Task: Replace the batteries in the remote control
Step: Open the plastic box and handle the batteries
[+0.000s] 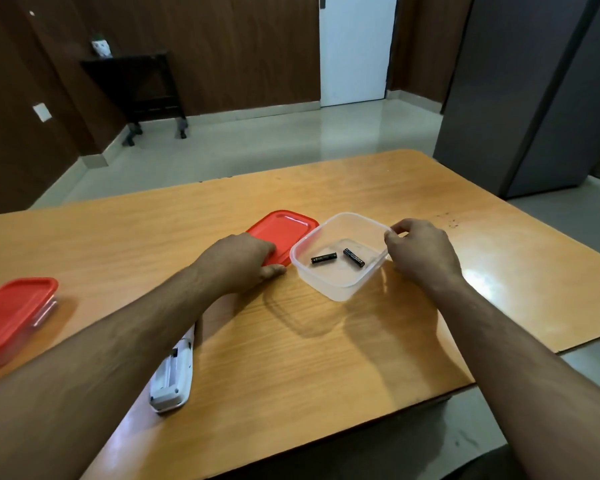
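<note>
Two black batteries (324, 259) (354, 257) lie apart inside a clear plastic container (340, 289) on the wooden table. My right hand (421, 254) pinches the container's right rim. The container appears tilted, its near side raised above its shadow. Its red lid (288, 230) lies flat just left of it, and my left hand (241, 263) rests on the lid's near corner, fingers closed over the edge. The white remote control (174, 375) lies face down near the front edge, partly hidden under my left forearm; its battery compartment appears uncovered.
A second container with a red lid (13, 313) sits at the table's left edge. The table (326, 358) ends close on the right and front. Beyond it are a tiled floor, a dark side table (136, 81) and a grey cabinet (534, 98).
</note>
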